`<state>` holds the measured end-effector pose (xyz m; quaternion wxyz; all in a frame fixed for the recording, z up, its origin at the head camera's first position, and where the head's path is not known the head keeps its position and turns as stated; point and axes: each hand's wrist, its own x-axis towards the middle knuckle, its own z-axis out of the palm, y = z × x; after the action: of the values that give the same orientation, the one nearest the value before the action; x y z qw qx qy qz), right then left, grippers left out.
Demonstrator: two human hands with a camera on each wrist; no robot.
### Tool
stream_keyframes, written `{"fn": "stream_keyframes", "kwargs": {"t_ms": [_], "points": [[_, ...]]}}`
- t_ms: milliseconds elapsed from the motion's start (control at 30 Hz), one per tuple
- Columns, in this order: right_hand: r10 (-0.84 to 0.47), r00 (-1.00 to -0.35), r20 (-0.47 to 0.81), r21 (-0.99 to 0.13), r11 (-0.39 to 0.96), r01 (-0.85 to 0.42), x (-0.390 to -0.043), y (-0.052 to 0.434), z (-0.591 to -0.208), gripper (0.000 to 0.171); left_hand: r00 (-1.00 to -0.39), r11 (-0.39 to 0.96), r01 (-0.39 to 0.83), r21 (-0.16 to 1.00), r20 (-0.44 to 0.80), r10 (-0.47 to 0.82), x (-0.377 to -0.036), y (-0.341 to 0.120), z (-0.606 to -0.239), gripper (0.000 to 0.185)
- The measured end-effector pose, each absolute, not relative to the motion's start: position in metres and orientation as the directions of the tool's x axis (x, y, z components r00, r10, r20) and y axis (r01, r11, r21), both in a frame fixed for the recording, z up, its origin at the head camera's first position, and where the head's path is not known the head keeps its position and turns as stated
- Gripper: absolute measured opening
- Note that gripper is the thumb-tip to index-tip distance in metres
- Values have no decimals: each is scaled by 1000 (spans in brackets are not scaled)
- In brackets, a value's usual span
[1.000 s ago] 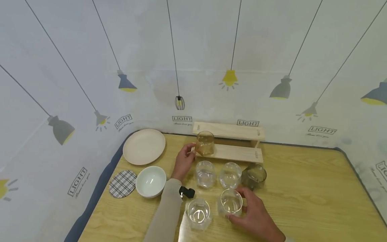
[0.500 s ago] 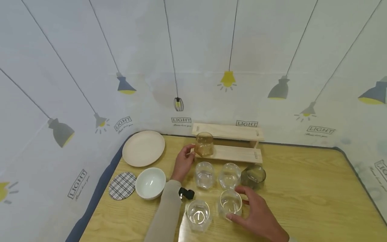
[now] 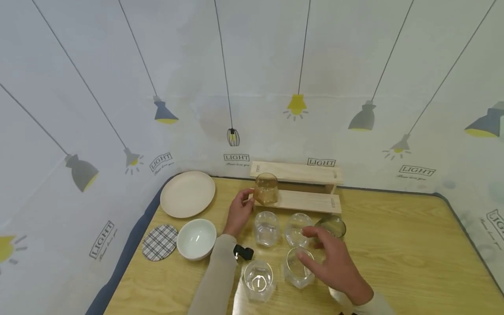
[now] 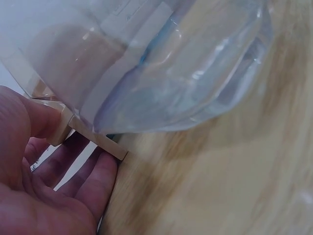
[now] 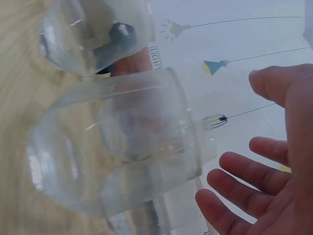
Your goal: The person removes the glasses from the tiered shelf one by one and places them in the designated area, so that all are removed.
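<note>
My left hand (image 3: 241,209) stays at the left end of the two-step wooden rack (image 3: 311,201). Its thumb (image 4: 34,115) and fingers (image 4: 93,181) pinch the end of the lower shelf. An amber glass (image 3: 266,189) stands on that shelf by the thumb. My right hand (image 3: 311,247) hovers with spread fingers (image 5: 244,169) just above a clear glass (image 3: 297,270) and holds nothing. Three more clear glasses (image 3: 267,227) (image 3: 295,228) (image 3: 258,279) and a smoked grey glass (image 3: 334,226) stand around it on the wooden table (image 3: 413,262).
A beige plate (image 3: 187,193), a white bowl (image 3: 196,238) and a plaid coaster (image 3: 159,242) sit at the table's left. A wall cloth printed with lamps closes the back and sides. The right half of the table is bare wood.
My right hand has let go of the front right clear glass, risen and shifted toward the rack with its fingers spread. My left hand has stayed at the rack.
</note>
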<state>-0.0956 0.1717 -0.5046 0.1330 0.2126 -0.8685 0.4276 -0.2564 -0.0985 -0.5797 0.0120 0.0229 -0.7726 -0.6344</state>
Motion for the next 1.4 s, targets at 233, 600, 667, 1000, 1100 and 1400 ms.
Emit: {"fn": "stream_keyframes", "kwargs": {"t_ms": [233,600,667,1000,1100,1400], "points": [[-237,-849,472,-650,558,-517,-126,159,-489,49,-999,162,-23,986,-16,-48,-254,-98,-578,31],[-198,-883,426,-688,563,-458,-175,138,-469,52,-999,143,-23,990,-18,-36,-258,-98,-582,31],[-196,-891,409,-692,570,-443,-184,133,-467,55,-999,138,-25,990,-20,-34,-259,-99,-583,31],[-195,-945,263,-723,608,-327,-223,110,-469,78,-999,131,-19,991,-15,-33,-259,-100,-584,31],[-196,-962,189,-742,614,-270,-233,102,-472,89,-999,122,-28,992,-24,-34,-258,-100,-584,32],[-205,-978,40,-713,680,-172,-246,91,-478,98,-999,121,-30,992,-27,-32,-259,-99,-583,32]]}}
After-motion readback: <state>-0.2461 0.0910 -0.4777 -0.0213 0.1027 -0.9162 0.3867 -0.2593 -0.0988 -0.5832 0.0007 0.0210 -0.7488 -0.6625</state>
